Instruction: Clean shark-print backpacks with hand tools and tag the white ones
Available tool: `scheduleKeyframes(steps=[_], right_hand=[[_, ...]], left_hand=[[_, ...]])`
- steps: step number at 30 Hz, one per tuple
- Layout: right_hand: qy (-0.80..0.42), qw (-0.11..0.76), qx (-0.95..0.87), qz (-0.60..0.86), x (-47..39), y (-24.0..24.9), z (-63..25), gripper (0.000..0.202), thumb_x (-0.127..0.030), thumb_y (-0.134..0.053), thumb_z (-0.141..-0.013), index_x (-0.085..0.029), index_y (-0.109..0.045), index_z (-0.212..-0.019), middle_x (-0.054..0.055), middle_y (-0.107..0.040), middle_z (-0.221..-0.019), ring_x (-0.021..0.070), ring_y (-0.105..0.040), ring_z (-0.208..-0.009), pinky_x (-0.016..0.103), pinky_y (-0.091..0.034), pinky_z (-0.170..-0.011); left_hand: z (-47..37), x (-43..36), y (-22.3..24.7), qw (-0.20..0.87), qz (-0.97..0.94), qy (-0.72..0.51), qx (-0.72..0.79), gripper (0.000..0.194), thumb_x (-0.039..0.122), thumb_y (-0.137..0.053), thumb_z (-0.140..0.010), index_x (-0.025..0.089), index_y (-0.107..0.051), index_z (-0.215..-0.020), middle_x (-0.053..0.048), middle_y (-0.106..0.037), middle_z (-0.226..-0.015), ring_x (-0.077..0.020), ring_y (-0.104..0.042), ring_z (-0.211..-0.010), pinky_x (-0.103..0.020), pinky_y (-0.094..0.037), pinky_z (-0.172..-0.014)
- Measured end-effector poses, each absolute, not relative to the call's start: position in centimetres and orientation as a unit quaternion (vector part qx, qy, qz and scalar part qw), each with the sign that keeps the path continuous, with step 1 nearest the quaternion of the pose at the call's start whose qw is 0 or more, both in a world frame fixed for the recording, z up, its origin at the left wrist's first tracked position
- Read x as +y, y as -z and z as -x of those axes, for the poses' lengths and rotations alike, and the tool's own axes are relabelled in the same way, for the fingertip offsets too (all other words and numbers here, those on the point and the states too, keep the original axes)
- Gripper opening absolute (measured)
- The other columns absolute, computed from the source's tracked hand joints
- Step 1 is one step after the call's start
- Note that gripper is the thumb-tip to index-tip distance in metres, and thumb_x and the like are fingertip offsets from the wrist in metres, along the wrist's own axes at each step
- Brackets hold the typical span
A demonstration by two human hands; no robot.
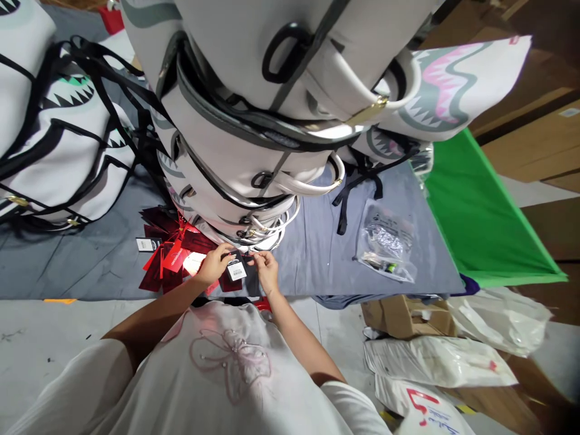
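Close to the table's near edge, my left hand [216, 263] is closed on a black hang tag [236, 266] with a white barcode label. My right hand [266, 269] pinches just right of the tag; what lies between its fingertips is too small to make out, perhaps the tag's thin string. Both hands are just in front of a tall stack of white backpacks [244, 171] with grey trim and looped white handles. Left of my left hand lies a pile of red and dark red hang tags [174, 257] with red strings. Another black tag with a white label [148, 244] sits at that pile's left side.
More white backpacks with black straps [77, 175] stand at the left of the grey-covered table [312, 266]. A clear plastic bag [387, 238] with small contents lies on the right. Beyond are a green fabric panel [484, 211], cardboard boxes [534, 136] and white sacks [435, 362] on the floor.
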State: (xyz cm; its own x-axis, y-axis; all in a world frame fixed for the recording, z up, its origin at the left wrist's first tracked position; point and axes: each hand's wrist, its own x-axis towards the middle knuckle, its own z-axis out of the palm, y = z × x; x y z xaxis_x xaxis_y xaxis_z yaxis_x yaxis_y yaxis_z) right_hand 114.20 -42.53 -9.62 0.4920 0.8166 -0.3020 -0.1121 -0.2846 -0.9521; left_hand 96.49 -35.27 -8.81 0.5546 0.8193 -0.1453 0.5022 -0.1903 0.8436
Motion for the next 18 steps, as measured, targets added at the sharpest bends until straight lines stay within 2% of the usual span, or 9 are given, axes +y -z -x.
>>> scheduleKeyframes(steps=[3, 6, 10, 13, 15, 18], right_hand=[[-0.42, 0.512, -0.323, 0.676, -42.3, 9.2, -114.4, 0.022, -0.041, -0.058, -0.083, -0.021, -0.065, -0.08, 0.001, -0.069, -0.072, 0.0155, -0.059, -0.061, 0.03, -0.048, -0.071], [-0.423, 0.484, -0.374, 0.668, -42.0, 8.9, -114.8, 0.022, -0.04, -0.059, -0.083, -0.021, -0.07, -0.081, 0.002, -0.069, -0.075, 0.0154, -0.056, -0.059, 0.031, -0.047, -0.072], [-0.449, 0.469, -0.403, 0.645, -41.6, 8.9, -114.8, 0.021, -0.04, -0.061, -0.081, -0.022, -0.072, -0.084, 0.002, -0.069, -0.08, 0.0158, -0.058, -0.063, 0.032, -0.048, -0.076], [-0.482, 0.464, -0.394, 0.63, -41.5, 9.3, -114.6, 0.024, -0.044, -0.061, -0.08, -0.022, -0.072, -0.083, 0.002, -0.068, -0.075, 0.016, -0.058, -0.061, 0.033, -0.049, -0.073], [-0.511, 0.458, -0.38, 0.621, -41.5, 9.5, -114.7, 0.027, -0.047, -0.062, -0.078, -0.022, -0.07, -0.083, 0.002, -0.068, -0.073, 0.0152, -0.057, -0.057, 0.032, -0.049, -0.066], [-0.543, 0.449, -0.355, 0.614, -41.5, 9.5, -115.3, 0.031, -0.051, -0.064, -0.077, -0.022, -0.066, -0.087, 0.001, -0.069, -0.075, 0.0143, -0.057, -0.057, 0.027, -0.044, -0.053]], left_hand=[[-96.3, -35.6, 9.0, 0.419, -0.786, -0.186, 0.415, 0.019, 0.027, -0.049, -0.096, 0.018, -0.065, -0.103, -0.007, -0.07, -0.099, -0.0183, -0.065, -0.096, -0.031, -0.049, -0.088], [-96.1, -35.4, 8.8, 0.396, -0.831, -0.168, 0.353, 0.015, 0.024, -0.056, -0.093, 0.019, -0.07, -0.091, -0.007, -0.07, -0.1, -0.0184, -0.063, -0.096, -0.034, -0.046, -0.09], [-96.2, -35.6, 8.0, 0.377, -0.857, -0.161, 0.312, 0.015, 0.02, -0.058, -0.091, 0.022, -0.073, -0.09, -0.008, -0.066, -0.121, -0.0222, -0.056, -0.111, -0.042, -0.039, -0.1], [-96.5, -36.1, 7.9, 0.387, -0.848, -0.172, 0.319, 0.021, 0.017, -0.054, -0.092, 0.023, -0.073, -0.096, -0.008, -0.067, -0.122, -0.0234, -0.054, -0.115, -0.044, -0.037, -0.102], [-96.9, -36.4, 8.4, 0.411, -0.831, -0.177, 0.331, 0.023, 0.015, -0.053, -0.091, 0.023, -0.074, -0.097, -0.007, -0.072, -0.109, -0.0204, -0.059, -0.105, -0.038, -0.042, -0.095], [-97.8, -36.6, 9.8, 0.457, -0.787, -0.186, 0.37, 0.023, 0.019, -0.054, -0.091, 0.021, -0.07, -0.107, -0.003, -0.074, -0.087, -0.014, -0.065, -0.079, -0.025, -0.049, -0.074]])
